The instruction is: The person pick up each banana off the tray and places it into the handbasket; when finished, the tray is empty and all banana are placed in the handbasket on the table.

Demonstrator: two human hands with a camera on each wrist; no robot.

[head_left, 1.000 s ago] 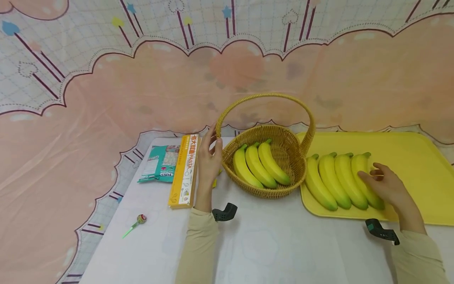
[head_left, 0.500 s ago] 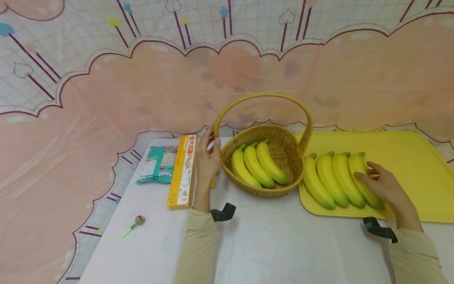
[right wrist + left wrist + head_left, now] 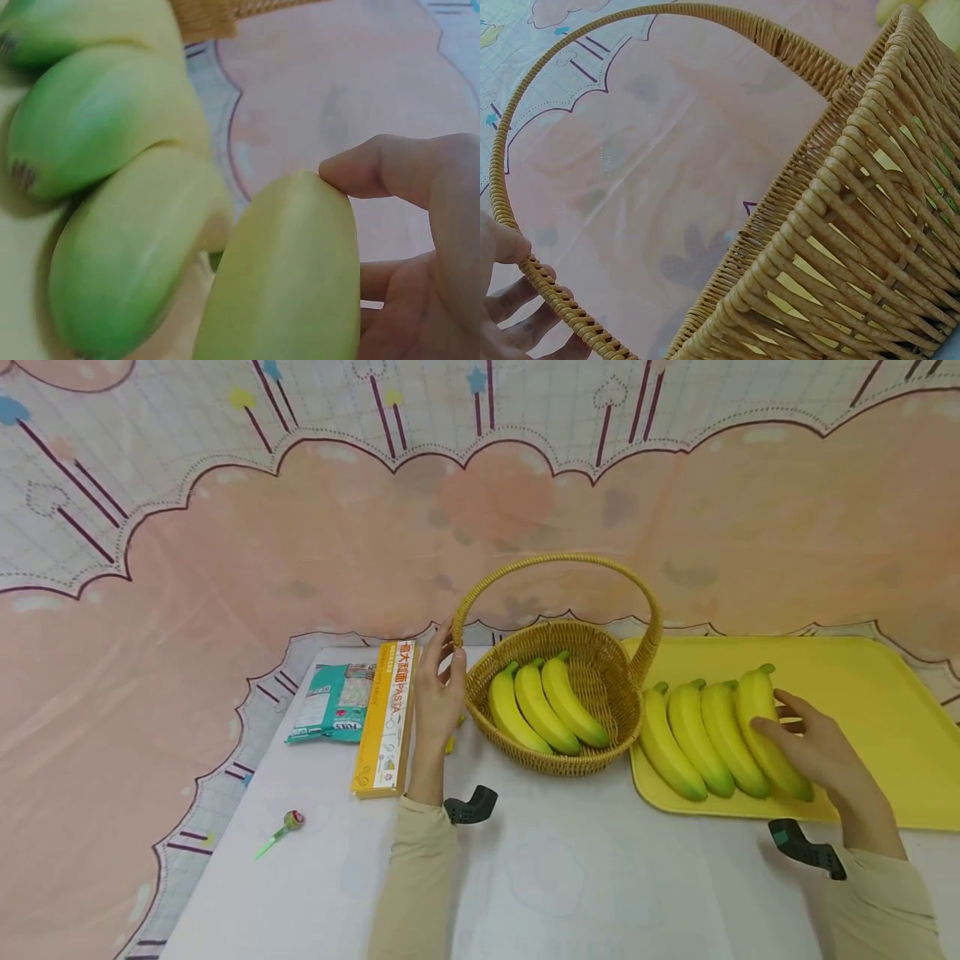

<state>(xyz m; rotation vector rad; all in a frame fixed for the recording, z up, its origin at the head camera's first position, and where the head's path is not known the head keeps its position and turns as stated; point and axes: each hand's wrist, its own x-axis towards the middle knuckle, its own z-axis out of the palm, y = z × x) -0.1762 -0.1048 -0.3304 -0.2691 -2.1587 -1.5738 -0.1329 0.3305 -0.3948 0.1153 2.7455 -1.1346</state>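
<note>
My left hand [image 3: 440,689] grips the left side of the basket's arched handle, its thumb and fingers around the woven cane in the left wrist view. The wicker basket [image 3: 555,766] stands upright with three bananas [image 3: 547,710] lying side by side in it. On the right, my right hand [image 3: 817,747] pinches the rightmost banana [image 3: 765,735] between thumb and fingers. Its stem end is raised, while its lower end is close over the yellow tray [image 3: 862,693]. Three more bananas [image 3: 112,120] lie in a row on the tray, left of the held one.
Left of the basket lie an orange pasta box [image 3: 386,718] and a teal packet [image 3: 330,703]. A lollipop [image 3: 288,825] lies nearer the front left. Something small and yellow [image 3: 450,743] shows beside the left wrist. A patterned cloth [image 3: 375,543] hangs behind the table.
The rightmost banana's stem end has lifted from the tray in my right hand. My left hand stays on the basket handle.
</note>
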